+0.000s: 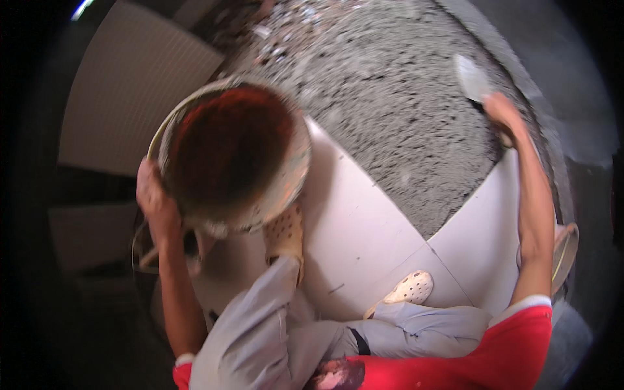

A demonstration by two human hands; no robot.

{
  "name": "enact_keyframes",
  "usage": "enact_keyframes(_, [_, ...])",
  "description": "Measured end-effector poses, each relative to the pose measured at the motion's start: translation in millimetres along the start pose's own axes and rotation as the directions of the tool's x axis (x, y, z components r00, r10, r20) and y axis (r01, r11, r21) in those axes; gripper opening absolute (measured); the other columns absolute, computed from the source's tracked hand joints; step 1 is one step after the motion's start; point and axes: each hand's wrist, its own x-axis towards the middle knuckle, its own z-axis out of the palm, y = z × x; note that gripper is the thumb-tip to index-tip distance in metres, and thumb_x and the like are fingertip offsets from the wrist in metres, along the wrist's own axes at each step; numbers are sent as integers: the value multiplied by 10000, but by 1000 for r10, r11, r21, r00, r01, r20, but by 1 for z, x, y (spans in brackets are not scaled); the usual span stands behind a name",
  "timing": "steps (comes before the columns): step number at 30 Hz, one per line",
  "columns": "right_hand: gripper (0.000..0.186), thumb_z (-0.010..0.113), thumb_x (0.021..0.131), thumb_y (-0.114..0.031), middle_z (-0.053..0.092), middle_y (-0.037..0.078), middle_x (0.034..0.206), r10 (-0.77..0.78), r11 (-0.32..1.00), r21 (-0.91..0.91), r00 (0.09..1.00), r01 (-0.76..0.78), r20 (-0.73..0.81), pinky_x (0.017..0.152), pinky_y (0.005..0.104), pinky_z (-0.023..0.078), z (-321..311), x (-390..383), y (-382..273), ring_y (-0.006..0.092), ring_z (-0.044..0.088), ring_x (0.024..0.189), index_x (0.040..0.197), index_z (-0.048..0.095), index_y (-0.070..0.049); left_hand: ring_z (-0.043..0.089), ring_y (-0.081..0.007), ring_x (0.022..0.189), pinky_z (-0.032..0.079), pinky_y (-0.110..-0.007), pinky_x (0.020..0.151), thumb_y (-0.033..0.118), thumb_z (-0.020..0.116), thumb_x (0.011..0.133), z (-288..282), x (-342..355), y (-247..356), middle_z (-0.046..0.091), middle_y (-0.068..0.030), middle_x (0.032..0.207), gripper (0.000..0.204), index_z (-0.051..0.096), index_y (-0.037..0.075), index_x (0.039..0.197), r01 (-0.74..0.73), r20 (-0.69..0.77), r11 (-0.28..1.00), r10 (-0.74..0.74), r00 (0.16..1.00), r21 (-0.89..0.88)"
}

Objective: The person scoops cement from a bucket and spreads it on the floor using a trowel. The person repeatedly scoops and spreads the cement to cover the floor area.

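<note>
My left hand [156,195] is closed on the left edge of a round bucket [292,182], whose light rim is smeared with dried mortar. Its inside looks dark and reddish; what it contains is hard to make out. Out to the right, my right hand [504,117] grips a trowel [472,79] by the handle, its pale flat blade pointing away and blurred by motion. The trowel is above the right side of a rough grey mortar bed [396,110], but I cannot tell whether it touches. White tiles [364,227] border the mortar on the near side.
A large ribbed panel or tile [130,91] stands at the upper left. Rubble [292,26] lies along the far edge of the mortar. Another bucket [565,257] is beside my right arm. My feet in beige clogs [409,288] rest on the tiles.
</note>
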Motion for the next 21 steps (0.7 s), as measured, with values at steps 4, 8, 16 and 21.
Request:
enact_keyframes(4, [395, 542, 1043, -353, 655, 219, 961, -34, 982, 179, 994, 52, -99, 781, 452, 509, -36, -82, -37, 349, 657, 913, 1096, 634, 27, 648, -245, 1092, 483, -370, 997, 264, 446, 1139, 1, -3, -6, 715, -143, 1167, 399, 666, -49, 1253, -82, 89, 976, 101, 991, -200])
enact_keyframes(8, [316, 627, 1027, -315, 584, 36, 873, -557, 589, 700, 831, 405, -12, 552, 261, 485, -26, -158, -113, 91, 597, 690, 1193, 587, -49, 508, -96, 852, 460, -287, 800, 307, 485, 1137, 19, -2, 7, 597, -3, 899, 386, 663, -24, 1050, 23, 99, 924, 16, 995, -383])
enact_keyframes(16, [239, 668, 902, -161, 679, 215, 1054, -854, 421, 209, 463, 883, -238, 733, 520, 593, 59, -192, -322, 399, 713, 848, 1053, 633, 21, 470, -84, 752, 438, -295, 694, 355, 525, 1125, 38, 7, 45, 541, 19, 762, 396, 671, 15, 985, 5, 249, 918, 102, 963, -396])
enact_keyframes(21, [255, 627, 886, -52, 622, 257, 1137, -940, 335, -39, 330, 942, -87, 664, 471, 634, 61, -231, -330, 411, 731, 858, 1129, 605, 22, 431, -81, 700, 412, -298, 640, 356, 525, 1125, 34, 10, 50, 473, 24, 708, 399, 652, 15, 962, -127, 296, 916, 251, 922, -380])
